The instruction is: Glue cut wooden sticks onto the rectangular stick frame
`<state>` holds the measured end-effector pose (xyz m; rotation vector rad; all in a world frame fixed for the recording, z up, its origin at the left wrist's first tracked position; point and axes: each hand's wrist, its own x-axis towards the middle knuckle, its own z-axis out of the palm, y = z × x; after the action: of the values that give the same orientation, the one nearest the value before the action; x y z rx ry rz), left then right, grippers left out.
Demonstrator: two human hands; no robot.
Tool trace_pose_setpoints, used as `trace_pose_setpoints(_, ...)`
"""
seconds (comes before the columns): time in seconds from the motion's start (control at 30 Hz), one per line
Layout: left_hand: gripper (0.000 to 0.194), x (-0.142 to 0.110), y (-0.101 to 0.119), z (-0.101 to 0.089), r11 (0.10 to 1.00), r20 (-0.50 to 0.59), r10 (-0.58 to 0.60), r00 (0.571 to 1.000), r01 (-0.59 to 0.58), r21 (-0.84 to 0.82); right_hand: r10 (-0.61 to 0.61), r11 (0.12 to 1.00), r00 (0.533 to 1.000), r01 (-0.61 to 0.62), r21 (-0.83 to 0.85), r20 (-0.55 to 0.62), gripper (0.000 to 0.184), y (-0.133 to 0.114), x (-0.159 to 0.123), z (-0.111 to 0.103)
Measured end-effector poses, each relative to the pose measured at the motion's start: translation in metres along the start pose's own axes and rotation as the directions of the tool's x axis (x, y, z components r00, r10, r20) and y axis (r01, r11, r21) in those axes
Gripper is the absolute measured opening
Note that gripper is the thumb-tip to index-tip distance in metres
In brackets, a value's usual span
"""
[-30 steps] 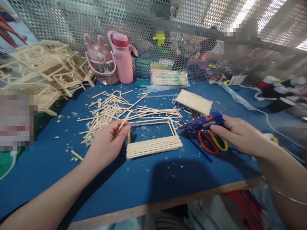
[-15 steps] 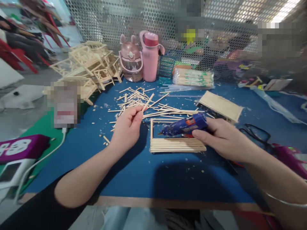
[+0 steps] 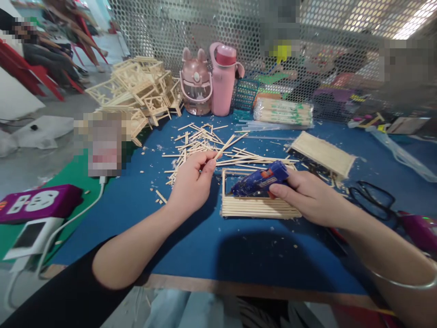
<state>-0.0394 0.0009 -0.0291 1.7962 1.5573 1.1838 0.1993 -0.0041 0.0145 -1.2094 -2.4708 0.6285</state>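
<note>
Above the pale wooden-stick frame (image 3: 261,207), the right hand (image 3: 312,196) grips a blue plastic glue gun (image 3: 261,179), nozzle down (apparently for aim), while the left hand (image 3: 194,180) pinches a thin wooden stick (image 3: 225,146) clear.

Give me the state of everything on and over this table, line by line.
Left hand: closed on a wooden stick
Right hand: gripping the glue gun
Glue gun: nozzle tilted down at the frame
Frame: slatted along near side, open beyond
Loose sticks: scattered
Pale panel: top covered over
Pink bottle: upright, capped
Eared bottle: upright, lid on
Stick packet: wrapped in clear plastic
White cable: plugged in
</note>
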Motion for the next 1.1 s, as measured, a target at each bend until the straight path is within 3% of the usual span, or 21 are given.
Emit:
trace_pose_setpoints(0.3, 0.029, 0.000, -0.001, -0.003, 0.998, 0.006, 0.040, 0.999, -0.040, 0.038, 0.029, 0.997, 0.998, -0.032, 0.065, 0.051, 0.032, 0.002, 0.002, 0.003)
trace_pose_setpoints(0.47, 0.027, 0.000, -0.003, -0.002, 0.997, 0.013, 0.066, 0.998, -0.067, 0.042, 0.034, 0.999, 0.999, -0.035, 0.021, 0.040, 0.031, 0.001, 0.001, 0.006)
trace_pose_setpoints(0.6, 0.028, 0.001, -0.004, -0.003, 0.996, 0.017, 0.059, 0.998, -0.060, 0.070, 0.055, 0.998, 0.998, -0.055, -0.031, -0.006, 0.029, 0.009, -0.012, -0.005)
trace_pose_setpoints(0.73, 0.030, 0.002, -0.003, -0.004, 0.984, 0.060, 0.119, 0.991, -0.125, 0.123, 0.142, 0.984, 0.956, -0.165, -0.070, -0.255, 0.033, 0.043, -0.034, -0.027)
trace_pose_setpoints(0.8, 0.032, 0.001, 0.000, -0.006, 0.971, 0.103, 0.167, 0.981, -0.181, 0.153, 0.236, 0.933, 0.871, -0.327, -0.150, -0.430, 0.040, 0.069, -0.042, -0.038)
trace_pose_setpoints(0.87, 0.033, 0.001, 0.005, -0.006, 0.952, 0.135, 0.214, 0.967, -0.238, 0.192, 0.281, 0.824, 0.769, -0.500, -0.266, -0.575, 0.045, 0.096, -0.045, -0.045)
trace_pose_setpoints(0.9, 0.032, 0.002, 0.008, -0.005, 0.940, 0.149, 0.237, 0.960, -0.265, 0.213, 0.290, 0.753, 0.741, -0.568, -0.334, -0.606, 0.046, 0.109, -0.044, -0.047)
trace_pose_setpoints(1.0, 0.031, 0.003, 0.023, 0.003, 0.899, 0.249, 0.305, 0.919, -0.365, 0.243, 0.333, 0.615, 0.749, -0.633, -0.471, -0.572, 0.047, 0.140, -0.040, -0.047)
trace_pose_setpoints(1.1, 0.032, 0.002, 0.041, 0.016, 0.858, 0.412, 0.354, 0.840, -0.467, 0.214, 0.363, 0.609, 0.789, -0.603, -0.515, -0.495, 0.049, 0.154, -0.036, -0.041)
